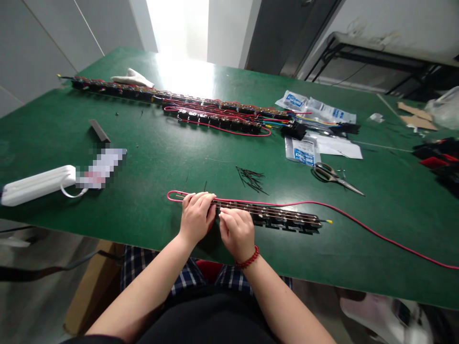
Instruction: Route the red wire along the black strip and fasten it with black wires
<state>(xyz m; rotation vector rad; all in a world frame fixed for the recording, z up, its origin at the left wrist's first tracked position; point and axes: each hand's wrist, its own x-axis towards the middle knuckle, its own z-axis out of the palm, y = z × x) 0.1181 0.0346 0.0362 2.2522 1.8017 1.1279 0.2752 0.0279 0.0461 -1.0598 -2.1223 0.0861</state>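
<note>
In front of me on the green table lies a black segmented strip (283,216) with thin wires running along its top and a yellow tip at its right end. A red wire (304,202) follows its far edge, bends back in a loop at the left and trails off to the right. My left hand (196,216) is closed over the strip's left part, fingers across the wires. Beside it, my right hand (238,231) pinches at the strip's near side; what lies between its fingertips is hidden. Several loose black cable ties (252,178) are scattered beyond the strip.
Scissors (335,178) lie right of the ties. Long wired strips (179,101) stretch across the far side, near plastic bags (304,152) and a white cloth (132,78). At left are a white device (39,185), a blurred-out phone-like object (103,167) and a grey bar (99,131).
</note>
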